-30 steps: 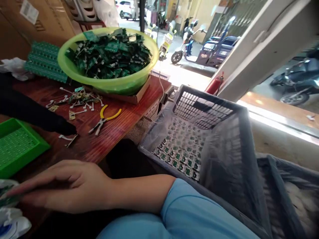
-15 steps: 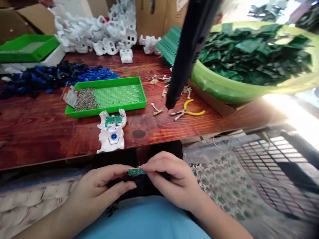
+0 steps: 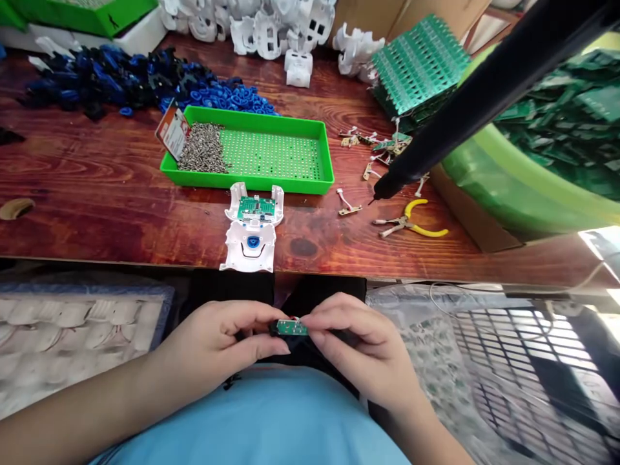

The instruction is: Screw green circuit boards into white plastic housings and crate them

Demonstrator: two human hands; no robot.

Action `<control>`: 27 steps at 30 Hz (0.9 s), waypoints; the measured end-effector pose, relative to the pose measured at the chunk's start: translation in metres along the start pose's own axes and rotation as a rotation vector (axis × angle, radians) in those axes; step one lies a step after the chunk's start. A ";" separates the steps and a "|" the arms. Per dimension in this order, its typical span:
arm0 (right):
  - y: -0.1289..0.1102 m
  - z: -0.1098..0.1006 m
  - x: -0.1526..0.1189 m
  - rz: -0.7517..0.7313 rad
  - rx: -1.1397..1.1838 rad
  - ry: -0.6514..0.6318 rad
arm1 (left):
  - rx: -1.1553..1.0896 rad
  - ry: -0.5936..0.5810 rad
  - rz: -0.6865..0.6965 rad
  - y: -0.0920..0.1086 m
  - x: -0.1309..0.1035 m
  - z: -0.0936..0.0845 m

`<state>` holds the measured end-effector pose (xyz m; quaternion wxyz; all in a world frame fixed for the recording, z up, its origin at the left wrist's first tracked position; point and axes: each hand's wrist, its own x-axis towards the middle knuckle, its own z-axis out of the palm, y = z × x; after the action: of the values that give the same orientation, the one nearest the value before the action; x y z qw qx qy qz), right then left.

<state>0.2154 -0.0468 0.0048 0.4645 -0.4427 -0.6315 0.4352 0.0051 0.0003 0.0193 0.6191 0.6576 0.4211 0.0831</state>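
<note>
Between my hands, over my lap, is a small green circuit board [image 3: 291, 327] with a dark part at its left end. The fingers of my left hand [image 3: 237, 336] pinch that left end. My right hand [image 3: 356, 339] grips the board's right end between thumb and fingers. Beyond them, at the table's front edge, lie an open white shell half [image 3: 249, 255] with a blue round piece and another white shell [image 3: 278, 216] holding a green board [image 3: 256, 208].
Behind the shells sits a green tray [image 3: 271, 187] of small screws. A black screwdriver [image 3: 431, 148] hangs at the right, above yellow-handled pliers [image 3: 409, 223]. Farther back are blue parts [image 3: 227, 97], white shells [image 3: 298, 68], stacked green boards [image 3: 419, 64] and a large green basin [image 3: 513, 206].
The view has shifted, so the table's things stand elsewhere in the picture. Both hands still hold the small board, and a dark part now shows at its left end.
</note>
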 end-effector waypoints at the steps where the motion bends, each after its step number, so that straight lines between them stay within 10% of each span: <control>1: -0.001 0.001 0.000 0.005 -0.011 0.002 | 0.015 0.002 0.018 0.002 0.000 -0.001; 16: -0.006 0.008 -0.002 -0.030 -0.249 -0.052 | 0.016 0.139 0.135 -0.010 -0.001 0.003; 27: -0.009 0.015 -0.003 -0.040 -0.284 0.034 | -0.400 0.133 0.044 -0.011 0.001 0.011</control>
<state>0.1998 -0.0533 0.0097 0.4165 -0.4986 -0.6873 0.3247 0.0075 -0.0084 0.0065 0.7064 0.5235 0.4218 0.2216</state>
